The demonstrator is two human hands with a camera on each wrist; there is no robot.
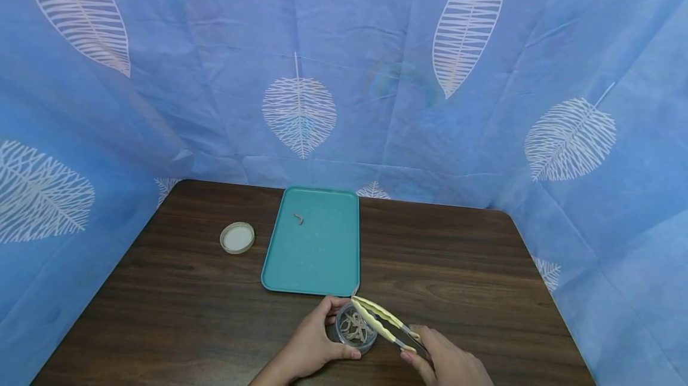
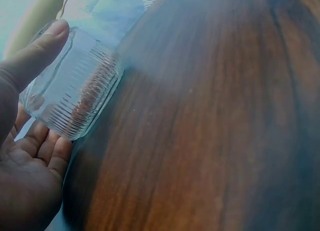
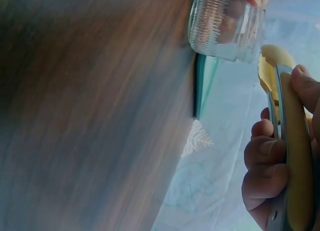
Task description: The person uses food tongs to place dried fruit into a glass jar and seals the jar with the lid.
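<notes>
My left hand grips a clear ribbed glass jar around its side, thumb on one side and fingers on the other. Several pale, worm-like pieces lie inside the uncovered jar, which stands on the table. In my right hand is a pair of yellow-tipped metal tongs, held by the handles. The tong tips are close together above the jar's far rim, and a small pinkish piece shows at them, overlapping the tray's near right corner in the head view.
A teal tray lies beyond the jar. One small pinkish curled piece rests on its far left part. Left of the tray is a round lid with a white inside. Blue leaf-print cloth hangs around the dark wooden table.
</notes>
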